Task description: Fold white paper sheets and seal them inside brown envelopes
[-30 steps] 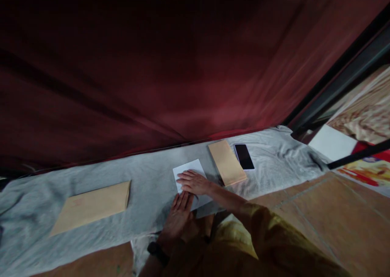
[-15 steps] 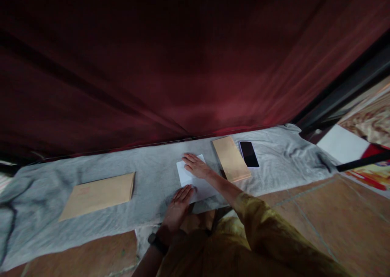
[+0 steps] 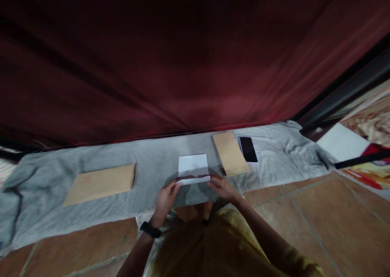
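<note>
A sheet of white paper (image 3: 193, 164) lies in front of me on the grey cloth (image 3: 152, 163), its near edge raised and folded over towards the far side. My left hand (image 3: 166, 198) pinches the left end of that folded edge. At the right end, my right hand (image 3: 222, 186) grips the same edge between thumb and fingers. The paper's far part stays flat on the cloth. Just right of the paper lies a stack of brown envelopes (image 3: 231, 153), close to my right hand.
A phone (image 3: 248, 149) lies right of the envelopes. More brown envelopes (image 3: 100, 183) rest at the left. Dark red fabric (image 3: 195, 74) hangs behind the cloth-covered surface. Tiled floor (image 3: 292, 212) shows below, and printed sheets (image 3: 359, 151) stand at the far right.
Both hands have moved from lying flat on the paper to its two near corners, lifting the near edge. My right hand has come back towards me and to the right.
</note>
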`<state>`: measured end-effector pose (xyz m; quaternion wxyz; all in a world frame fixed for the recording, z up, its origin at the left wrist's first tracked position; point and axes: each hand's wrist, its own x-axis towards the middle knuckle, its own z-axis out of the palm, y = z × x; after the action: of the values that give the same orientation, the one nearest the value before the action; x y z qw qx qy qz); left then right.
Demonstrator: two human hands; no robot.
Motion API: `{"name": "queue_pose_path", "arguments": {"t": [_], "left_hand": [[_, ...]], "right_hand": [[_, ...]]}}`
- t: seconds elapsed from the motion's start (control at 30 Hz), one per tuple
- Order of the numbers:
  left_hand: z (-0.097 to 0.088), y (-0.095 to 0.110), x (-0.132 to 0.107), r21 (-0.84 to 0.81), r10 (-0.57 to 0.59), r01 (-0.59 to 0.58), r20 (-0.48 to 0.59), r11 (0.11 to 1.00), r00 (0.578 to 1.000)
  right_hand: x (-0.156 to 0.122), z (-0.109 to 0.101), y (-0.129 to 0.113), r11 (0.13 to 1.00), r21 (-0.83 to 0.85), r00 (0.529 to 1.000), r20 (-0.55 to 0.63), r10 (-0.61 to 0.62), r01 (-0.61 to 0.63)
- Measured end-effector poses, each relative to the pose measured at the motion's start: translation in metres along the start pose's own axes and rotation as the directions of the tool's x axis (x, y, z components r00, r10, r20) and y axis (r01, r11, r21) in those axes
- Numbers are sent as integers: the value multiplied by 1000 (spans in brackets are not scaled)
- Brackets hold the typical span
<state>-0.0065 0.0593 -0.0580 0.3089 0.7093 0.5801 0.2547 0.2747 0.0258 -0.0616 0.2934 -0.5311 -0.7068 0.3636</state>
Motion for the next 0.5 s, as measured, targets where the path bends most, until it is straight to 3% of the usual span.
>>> {"name": "queue_pose_path", "arguments": {"t": [0.13,0.27,0.37,0.5], "left_hand": [[4,5,6,-13,-118,118,-75,993,990],[11,9,26,7,-172,174,-127,985,977],[15,12,43,47,-199,207,-132,977,971],[17,17,58,149,-230,248,-126,957,965]], "right_hand": [[14,12,-12,960,-197,978,-100,184,-201],[31,22,-20,817,-359,891,-229,392,-452],[41,24,-26,725,-445,851,-274,448,-525],[49,23,-31,669,-488,828,-299,475,-560]]}}
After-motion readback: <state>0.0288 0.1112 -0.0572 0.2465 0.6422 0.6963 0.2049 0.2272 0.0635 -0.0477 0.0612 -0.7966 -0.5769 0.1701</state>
